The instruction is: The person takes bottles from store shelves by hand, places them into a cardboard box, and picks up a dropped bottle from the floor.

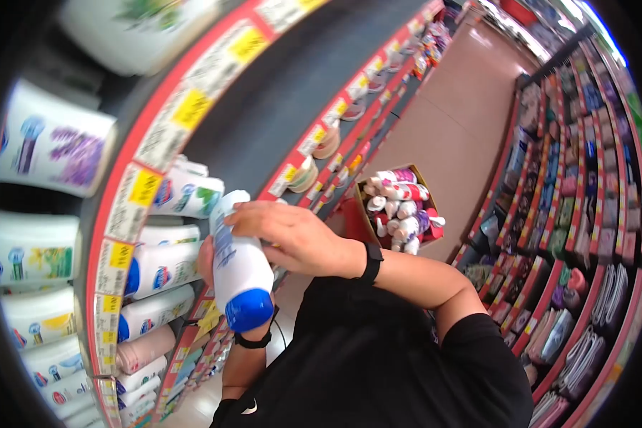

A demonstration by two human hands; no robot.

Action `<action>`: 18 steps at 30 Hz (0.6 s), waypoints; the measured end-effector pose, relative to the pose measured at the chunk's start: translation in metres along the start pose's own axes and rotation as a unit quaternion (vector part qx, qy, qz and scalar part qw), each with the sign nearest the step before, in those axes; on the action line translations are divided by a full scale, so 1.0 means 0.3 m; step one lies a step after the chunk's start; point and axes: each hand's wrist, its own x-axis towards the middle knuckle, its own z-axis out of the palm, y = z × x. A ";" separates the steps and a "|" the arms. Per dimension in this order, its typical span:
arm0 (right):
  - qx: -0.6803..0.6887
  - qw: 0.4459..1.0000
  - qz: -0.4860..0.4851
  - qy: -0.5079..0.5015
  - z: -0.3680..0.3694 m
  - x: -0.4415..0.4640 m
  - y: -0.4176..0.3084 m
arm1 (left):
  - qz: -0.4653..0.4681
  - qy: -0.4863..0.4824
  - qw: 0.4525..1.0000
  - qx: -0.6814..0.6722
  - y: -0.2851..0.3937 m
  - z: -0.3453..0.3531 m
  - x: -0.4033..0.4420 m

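A white bottle with a blue cap [244, 285] is held tilted in front of the shelf, its cap pointing down toward my body. My left hand [206, 261] wraps the bottle from behind; only some fingers show at its left edge. My right hand [292, 235] lies curled over the bottle's upper part, with fingers across the label and thumb along the side. Close beside them on the shelf lie similar white bottles, one with a green leaf print [187, 194] and another with a blue cap [165, 267].
A cardboard box [364, 215] packed with bottles stands on the aisle floor [442, 114]. Red price rails with yellow tags [144, 187] edge the left shelves. More bottles, one with lavender print [57, 146], sit at the far left. Shelves of folded textiles [578, 357] line the right side.
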 end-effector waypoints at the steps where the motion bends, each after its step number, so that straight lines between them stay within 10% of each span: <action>1: -0.001 0.999 -0.042 0.020 -0.028 -0.015 -0.012 | -0.013 -0.007 1.000 0.005 0.023 0.009 -0.018; 5: -0.019 0.998 -0.047 0.049 -0.164 -0.115 -0.074 | -0.122 0.016 0.984 -0.128 0.142 0.099 -0.092; 12: -0.041 0.987 0.139 0.072 -0.425 -0.414 -0.074 | 0.126 -0.241 0.961 -0.045 0.253 0.299 -0.050; 15: -0.042 0.967 0.222 0.117 -0.486 -0.570 -0.048 | -0.225 -0.387 0.872 -0.199 0.302 0.429 -0.096; 18: -0.032 0.949 0.274 0.155 -0.545 -0.682 -0.062 | -0.197 -0.404 0.867 -0.215 0.303 0.552 -0.162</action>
